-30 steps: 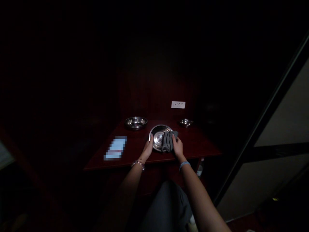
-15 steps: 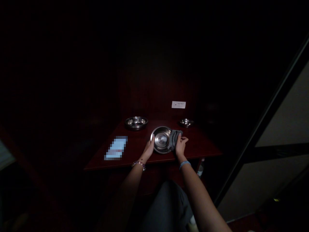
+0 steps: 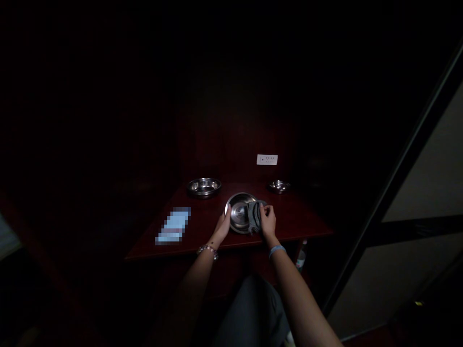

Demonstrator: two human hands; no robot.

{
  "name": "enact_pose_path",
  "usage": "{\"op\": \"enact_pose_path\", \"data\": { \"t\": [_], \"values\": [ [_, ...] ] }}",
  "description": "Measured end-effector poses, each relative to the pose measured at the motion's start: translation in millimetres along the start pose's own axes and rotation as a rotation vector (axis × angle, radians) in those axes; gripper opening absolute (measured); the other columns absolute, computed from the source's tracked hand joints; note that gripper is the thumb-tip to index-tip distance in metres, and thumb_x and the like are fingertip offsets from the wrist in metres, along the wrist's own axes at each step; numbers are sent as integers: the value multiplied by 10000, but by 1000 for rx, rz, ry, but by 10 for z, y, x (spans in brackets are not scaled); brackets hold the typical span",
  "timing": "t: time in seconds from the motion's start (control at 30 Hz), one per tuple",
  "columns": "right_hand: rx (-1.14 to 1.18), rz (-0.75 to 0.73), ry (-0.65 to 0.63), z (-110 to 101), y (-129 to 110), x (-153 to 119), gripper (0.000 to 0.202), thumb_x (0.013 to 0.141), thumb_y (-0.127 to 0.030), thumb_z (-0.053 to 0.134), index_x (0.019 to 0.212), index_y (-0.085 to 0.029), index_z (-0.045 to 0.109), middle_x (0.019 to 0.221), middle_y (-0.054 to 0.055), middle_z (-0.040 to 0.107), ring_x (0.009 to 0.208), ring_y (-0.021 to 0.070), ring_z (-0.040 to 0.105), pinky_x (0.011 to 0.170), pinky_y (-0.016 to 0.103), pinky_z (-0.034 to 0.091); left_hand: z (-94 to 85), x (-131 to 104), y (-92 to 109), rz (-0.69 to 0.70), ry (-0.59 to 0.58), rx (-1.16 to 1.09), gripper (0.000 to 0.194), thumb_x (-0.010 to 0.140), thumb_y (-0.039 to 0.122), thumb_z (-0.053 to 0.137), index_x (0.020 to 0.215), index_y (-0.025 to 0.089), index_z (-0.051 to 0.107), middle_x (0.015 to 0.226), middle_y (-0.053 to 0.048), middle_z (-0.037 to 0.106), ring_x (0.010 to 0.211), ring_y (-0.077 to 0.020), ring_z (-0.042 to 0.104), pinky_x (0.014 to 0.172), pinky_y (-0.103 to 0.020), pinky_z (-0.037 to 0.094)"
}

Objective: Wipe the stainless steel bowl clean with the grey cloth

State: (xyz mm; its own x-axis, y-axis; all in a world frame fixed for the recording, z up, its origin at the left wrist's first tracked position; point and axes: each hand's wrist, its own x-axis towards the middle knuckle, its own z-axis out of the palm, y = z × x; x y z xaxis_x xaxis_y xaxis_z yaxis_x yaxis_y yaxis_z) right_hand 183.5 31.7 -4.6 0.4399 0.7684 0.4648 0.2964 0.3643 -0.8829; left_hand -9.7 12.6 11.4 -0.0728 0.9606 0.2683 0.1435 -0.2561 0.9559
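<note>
A shiny metal bowl [image 3: 237, 210] is tilted toward me above the front of the dark red table [image 3: 300, 219]. My left hand [image 3: 221, 226] grips its left rim, thumb on the inner side and fingers hidden behind. In my right hand [image 3: 268, 221] is a grey cloth [image 3: 254, 215] with dark folds, pinched between thumb and fingers. The cloth lies over the right part of the bowl and covers some of its inside.
Toward the back left stands a wider metal bowl [image 3: 204, 187]; a smaller metal bowl [image 3: 279, 186] is at the back right. A blurred bright rectangle [image 3: 174, 225] lies on the left. Behind is a white wall socket [image 3: 266, 159]. Below the right edge shows a plastic bottle [image 3: 301, 255].
The cloth and my right hand have shifted left, farther over the bowl's inside. My left hand keeps its hold on the rim. The whole view has moved slightly.
</note>
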Motion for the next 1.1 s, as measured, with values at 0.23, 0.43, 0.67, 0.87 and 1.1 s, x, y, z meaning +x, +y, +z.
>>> {"op": "enact_pose_path", "data": {
  "t": [0.23,0.43,0.67,0.87,1.1],
  "values": [
    [-70,-2,-69,9,3,-23,313,857,-557,578,884,-246,559,892,29,673,808,198,620,744,272,453,0,9,-8,-39,-3,-5,794,975,716,282,1428,128,564,1477,-161,597,1439,-267,498,1238,-398,317],
    [-164,2,-86,-17,-58,-69,297,905,-534,540,919,-244,603,928,54,725,840,223,665,750,288,472,-6,-14,26,-30,15,27,745,987,680,311,1447,146,551,1527,-135,550,1491,-268,425,1263,-392,272],
    [-278,-3,-76,-13,-171,-101,429,959,-535,494,1026,-180,726,1057,163,755,981,289,706,846,335,506,-19,13,-30,-30,-3,7,781,950,739,339,1420,163,580,1496,-133,585,1478,-281,444,1257,-409,286],
    [-360,76,-143,-11,-182,-104,520,986,-584,446,1147,-195,752,965,151,780,897,295,730,802,346,503,-15,31,-48,-23,-12,-20,798,953,742,321,1438,153,554,1507,-141,571,1448,-272,487,1243,-408,313],
    [-400,63,-137,-1,-149,-92,523,1005,-569,417,1157,-196,752,973,157,776,892,300,731,810,361,498,-8,-37,58,27,-25,-35,656,965,642,415,1380,170,603,1498,-117,586,1446,-281,488,1240,-404,331]
  ]
}}
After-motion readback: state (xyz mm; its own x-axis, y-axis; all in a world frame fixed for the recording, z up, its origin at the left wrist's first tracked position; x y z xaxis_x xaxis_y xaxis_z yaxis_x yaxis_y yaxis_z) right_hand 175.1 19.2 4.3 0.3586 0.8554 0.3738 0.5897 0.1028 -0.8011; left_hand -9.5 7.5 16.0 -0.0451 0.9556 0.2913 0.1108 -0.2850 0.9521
